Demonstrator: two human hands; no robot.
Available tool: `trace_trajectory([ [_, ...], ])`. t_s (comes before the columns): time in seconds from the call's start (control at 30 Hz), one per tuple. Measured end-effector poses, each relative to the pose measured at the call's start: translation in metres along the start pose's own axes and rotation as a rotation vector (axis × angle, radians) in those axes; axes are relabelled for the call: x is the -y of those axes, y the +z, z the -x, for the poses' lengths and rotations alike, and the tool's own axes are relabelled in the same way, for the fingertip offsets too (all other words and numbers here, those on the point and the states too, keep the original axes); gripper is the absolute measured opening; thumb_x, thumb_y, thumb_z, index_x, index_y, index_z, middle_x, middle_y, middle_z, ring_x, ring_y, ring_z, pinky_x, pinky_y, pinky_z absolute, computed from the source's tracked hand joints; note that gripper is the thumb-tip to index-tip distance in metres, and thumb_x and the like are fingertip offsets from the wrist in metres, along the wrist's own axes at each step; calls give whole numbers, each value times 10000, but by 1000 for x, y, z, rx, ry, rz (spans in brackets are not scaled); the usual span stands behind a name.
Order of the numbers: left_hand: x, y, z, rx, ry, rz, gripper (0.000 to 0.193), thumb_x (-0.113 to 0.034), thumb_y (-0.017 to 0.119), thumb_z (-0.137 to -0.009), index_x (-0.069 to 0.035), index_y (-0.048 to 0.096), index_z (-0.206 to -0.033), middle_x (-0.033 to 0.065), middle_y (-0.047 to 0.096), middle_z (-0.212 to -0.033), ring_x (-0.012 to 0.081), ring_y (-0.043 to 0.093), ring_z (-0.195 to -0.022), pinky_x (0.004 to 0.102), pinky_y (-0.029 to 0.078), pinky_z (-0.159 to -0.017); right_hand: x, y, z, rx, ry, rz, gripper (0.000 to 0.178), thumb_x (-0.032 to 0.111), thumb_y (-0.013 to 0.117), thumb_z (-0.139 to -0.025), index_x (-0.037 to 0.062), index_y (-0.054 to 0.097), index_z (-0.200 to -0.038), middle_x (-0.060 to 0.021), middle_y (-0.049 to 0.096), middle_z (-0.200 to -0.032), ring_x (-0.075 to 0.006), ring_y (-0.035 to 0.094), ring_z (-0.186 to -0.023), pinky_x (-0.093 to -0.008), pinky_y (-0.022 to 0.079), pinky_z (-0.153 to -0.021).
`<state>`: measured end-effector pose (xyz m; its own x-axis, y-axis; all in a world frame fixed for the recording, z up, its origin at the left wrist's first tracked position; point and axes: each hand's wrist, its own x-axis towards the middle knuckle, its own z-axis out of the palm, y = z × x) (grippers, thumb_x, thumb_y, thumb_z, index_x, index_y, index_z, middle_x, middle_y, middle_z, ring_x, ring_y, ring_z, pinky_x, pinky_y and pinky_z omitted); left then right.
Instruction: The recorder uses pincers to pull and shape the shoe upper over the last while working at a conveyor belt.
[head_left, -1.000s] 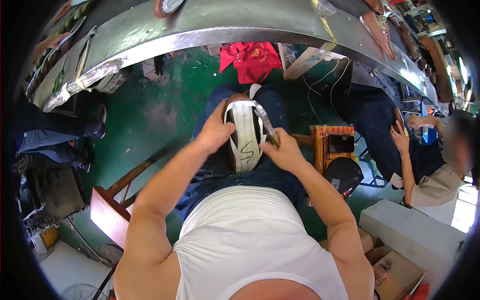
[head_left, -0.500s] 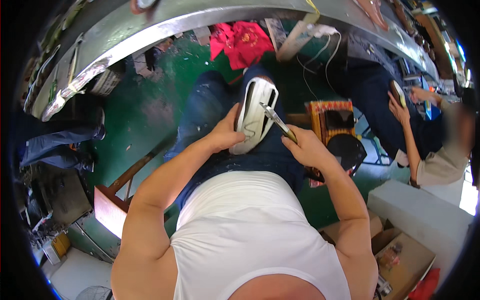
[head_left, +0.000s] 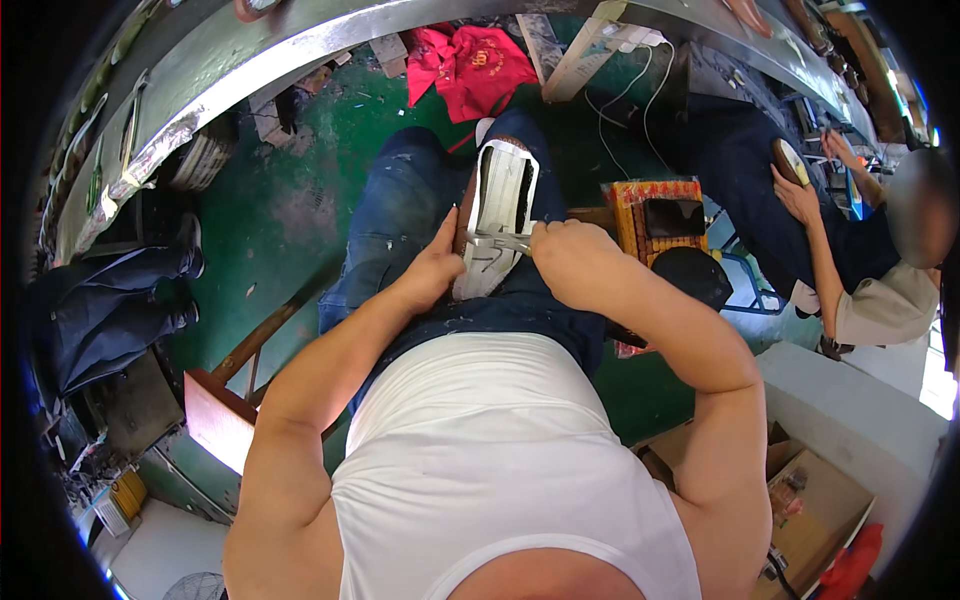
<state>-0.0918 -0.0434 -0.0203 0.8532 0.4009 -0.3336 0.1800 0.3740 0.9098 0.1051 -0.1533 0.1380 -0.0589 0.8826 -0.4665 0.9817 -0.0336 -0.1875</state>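
Note:
A brown shoe (head_left: 498, 207) lies sole up across my lap, its whitish underside facing me and a dark gap along the edge. My left hand (head_left: 436, 268) grips the shoe's left side near its lower end. In my right hand (head_left: 570, 262) is a pair of pliers (head_left: 497, 242), closed round the handles. The metal jaws lie sideways over the underside, at a dark thread-like line on it. Whether the jaws pinch anything is too small to tell.
A metal-edged workbench (head_left: 330, 60) curves across the far side. A red cloth (head_left: 480, 70) lies on the green floor below it. To the right stands an orange patterned box (head_left: 625, 215) with a black phone-like slab. A co-worker at right holds another shoe (head_left: 790, 162). A wooden stool (head_left: 215, 420) is at left.
My right hand has brought the pliers left and down onto the shoe's underside; the tool has turned from pointing away to lying sideways. My left hand still holds the shoe.

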Motion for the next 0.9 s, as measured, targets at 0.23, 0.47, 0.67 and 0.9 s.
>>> trace_trajectory([
  [0.23,-32,26,-11,-421,-224,331,653,-509,297,-1048,-60,299,-1522,108,416,-1499,217,417,-1343,309,314,-1103,-25,50,-22,-102,-117,-220,209,194,629,-863,6,603,-950,-194,656,-825,-379,656,-782,-459,521,-705],
  [0.47,-8,21,-33,-647,-80,-341,578,-428,272,-1044,-24,506,-1384,240,586,-1297,389,538,-1226,385,419,-1028,-11,60,-12,-154,15,-300,292,154,625,-859,-8,540,-1086,-196,623,-909,-376,639,-858,-461,514,-742],
  [0.67,-6,22,-28,-588,77,-551,533,-368,295,-1043,-5,501,-1375,261,551,-1322,437,526,-1212,411,424,-1030,-34,64,-15,-415,-44,-195,354,129,617,-872,-48,528,-1165,-216,621,-1027,-387,632,-959,-465,509,-825],
  [0.9,-20,18,-18,-307,191,-893,523,-319,367,-1025,-189,292,-1525,243,260,-1547,494,614,-1009,488,526,-879,-38,72,-16,-255,215,-340,213,152,600,-889,-9,559,-1023,-222,648,-997,-411,647,-876,-505,517,-750],
])
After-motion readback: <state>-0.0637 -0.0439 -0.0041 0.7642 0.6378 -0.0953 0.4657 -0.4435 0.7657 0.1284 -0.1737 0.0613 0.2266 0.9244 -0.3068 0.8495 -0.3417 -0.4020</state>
